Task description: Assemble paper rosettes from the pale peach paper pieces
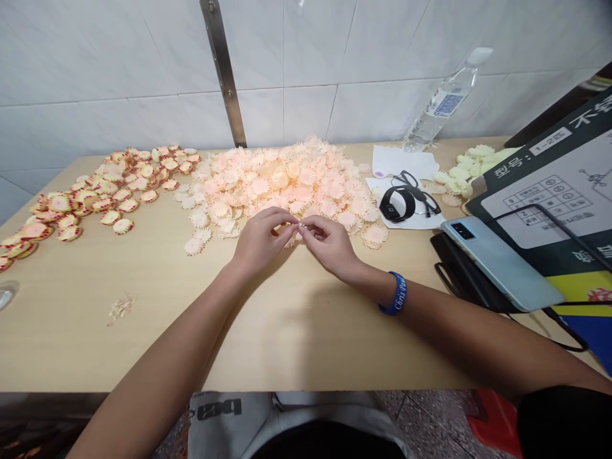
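My left hand [264, 237] and my right hand [329, 243] meet fingertip to fingertip just in front of a heap of pale pink, flower-shaped pieces with jagged edges [287, 175]. Both pinch at the same spot, where a tiny pale bit shows between the fingertips; most of it is hidden. Around my right wrist sits a blue wristband [396, 293]. To the left spreads a group of similar round pieces with red-tipped edges [109, 185], several of them stacked or overlapping.
Small pale scraps [121, 308] lie on the wooden table [287, 344]. At right are a water bottle [442, 105], glasses [425, 201], a black watch [396, 204], pale green pieces [471, 167], a light blue phone [507, 261] with cables and a printed box [549, 191]. A tiled wall [310, 51] stands behind.
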Motion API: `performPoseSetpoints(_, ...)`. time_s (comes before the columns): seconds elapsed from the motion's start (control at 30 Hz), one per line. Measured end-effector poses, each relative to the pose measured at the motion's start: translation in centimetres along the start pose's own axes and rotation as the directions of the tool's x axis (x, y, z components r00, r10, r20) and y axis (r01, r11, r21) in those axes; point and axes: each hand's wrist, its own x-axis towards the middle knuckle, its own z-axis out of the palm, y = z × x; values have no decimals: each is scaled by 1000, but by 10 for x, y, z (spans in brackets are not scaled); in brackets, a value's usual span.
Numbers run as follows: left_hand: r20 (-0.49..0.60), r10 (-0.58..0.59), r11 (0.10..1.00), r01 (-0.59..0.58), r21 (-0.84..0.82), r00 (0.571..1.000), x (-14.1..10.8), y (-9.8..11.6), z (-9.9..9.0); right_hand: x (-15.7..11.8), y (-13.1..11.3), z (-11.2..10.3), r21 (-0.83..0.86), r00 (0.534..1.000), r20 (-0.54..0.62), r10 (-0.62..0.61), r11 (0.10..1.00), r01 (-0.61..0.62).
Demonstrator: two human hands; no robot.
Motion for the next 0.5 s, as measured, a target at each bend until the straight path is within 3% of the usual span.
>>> performPoseSetpoints(0.27,-98,-77,994,68,-88,992,1,0,3,-1,-4,0,-64,998,-46,-33,998,30)
performPoseSetpoints(0.5,-79,-80,996,77,-38,994,-1,1,6,-1,-9,-1,-31,1000,8,7,1000,-7)
